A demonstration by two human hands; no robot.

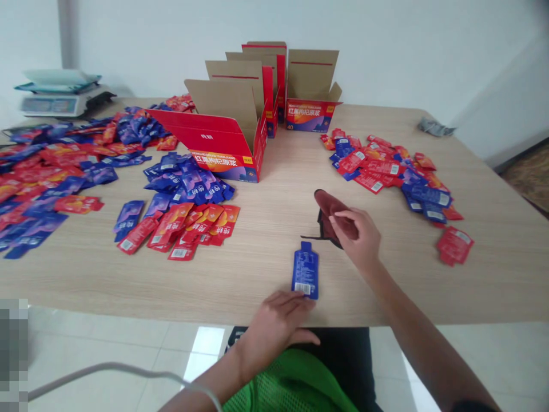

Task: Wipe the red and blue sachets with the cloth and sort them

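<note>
A single blue sachet (305,270) lies flat near the table's front edge. My left hand (274,326) rests at that edge, fingertips touching the sachet's lower end, holding nothing. My right hand (355,233) is further in and to the right, its fingers closed on a dark red cloth pouch (328,207) with a black strap that rests on the wooden table (278,200).
Several open red cartons (223,140) stand at the table's middle back. Heaps of red and blue sachets lie to the left (51,171), centre-left (184,212) and right (394,171). A scale (60,97) sits at the far left corner. A white cable (128,369) hangs below the table.
</note>
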